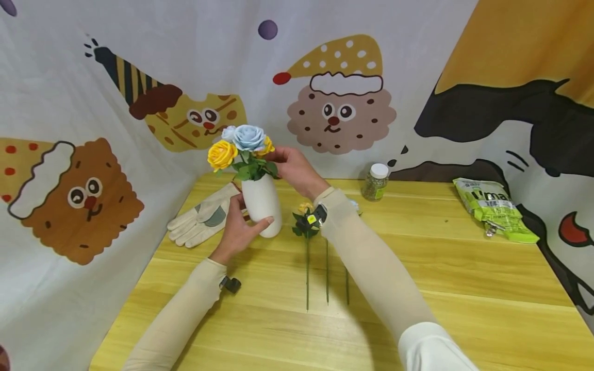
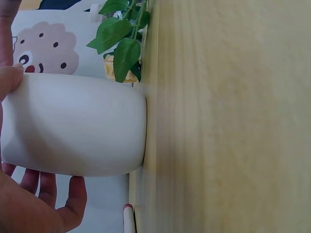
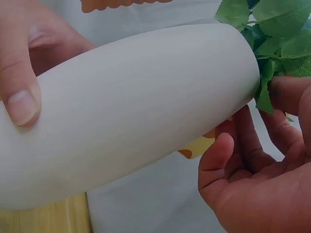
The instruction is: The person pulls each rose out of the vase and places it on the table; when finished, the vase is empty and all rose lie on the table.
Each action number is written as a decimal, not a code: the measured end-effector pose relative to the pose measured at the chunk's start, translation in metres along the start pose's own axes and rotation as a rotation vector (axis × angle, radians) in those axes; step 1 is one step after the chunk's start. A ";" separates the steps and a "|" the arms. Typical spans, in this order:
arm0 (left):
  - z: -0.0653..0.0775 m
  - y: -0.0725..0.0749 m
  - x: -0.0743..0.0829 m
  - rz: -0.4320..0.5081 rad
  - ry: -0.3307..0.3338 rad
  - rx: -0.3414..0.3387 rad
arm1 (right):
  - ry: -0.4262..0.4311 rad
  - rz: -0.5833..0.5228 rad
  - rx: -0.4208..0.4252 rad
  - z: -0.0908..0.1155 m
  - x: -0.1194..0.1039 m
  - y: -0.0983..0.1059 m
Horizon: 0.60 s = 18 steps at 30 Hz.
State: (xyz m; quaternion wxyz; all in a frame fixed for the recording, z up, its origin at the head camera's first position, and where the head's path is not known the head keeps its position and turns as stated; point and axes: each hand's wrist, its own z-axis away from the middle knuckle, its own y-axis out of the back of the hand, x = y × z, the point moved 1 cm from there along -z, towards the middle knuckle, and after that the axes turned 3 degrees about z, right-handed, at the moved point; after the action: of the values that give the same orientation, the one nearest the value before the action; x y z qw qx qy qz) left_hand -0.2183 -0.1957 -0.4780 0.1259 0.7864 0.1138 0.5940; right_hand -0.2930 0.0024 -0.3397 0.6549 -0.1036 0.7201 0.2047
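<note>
In the head view my left hand (image 1: 238, 226) grips a white vase (image 1: 262, 206) round its lower side, thumb in front. The left wrist view shows the vase (image 2: 77, 126) with its base at the wooden tabletop. Artificial roses stand in its mouth: a yellow rose (image 1: 222, 155), a large light-blue rose (image 1: 249, 137), a smaller pale one and another yellow rose (image 1: 265, 147) at the right. My right hand (image 1: 297, 167) is at the vase's mouth, its fingers curled among the green leaves (image 3: 286, 43). It seems to pinch a rose there; leaves hide the fingertips.
Several rose stems (image 1: 307, 273) lie on the wooden table (image 1: 260, 330), partly under my right forearm. A work glove (image 1: 204, 216) lies behind my left hand. A lidded jar (image 1: 376, 182) and a green snack bag (image 1: 496, 208) with a clip stand toward the back right. Printed cloth hangs behind.
</note>
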 end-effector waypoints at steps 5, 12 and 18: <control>0.000 -0.001 0.000 -0.006 0.007 0.007 | 0.051 0.024 0.022 0.001 0.001 -0.002; 0.001 -0.002 -0.002 0.008 0.004 0.002 | 0.105 0.013 0.105 0.000 -0.004 -0.004; 0.001 -0.001 -0.001 0.007 0.006 0.003 | 0.151 -0.040 0.087 0.003 -0.006 -0.002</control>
State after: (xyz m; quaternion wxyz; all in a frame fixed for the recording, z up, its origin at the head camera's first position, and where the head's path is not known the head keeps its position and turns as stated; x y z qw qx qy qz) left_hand -0.2182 -0.1952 -0.4797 0.1224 0.7853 0.1122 0.5965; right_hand -0.2887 0.0007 -0.3347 0.6067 -0.1044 0.7733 0.1518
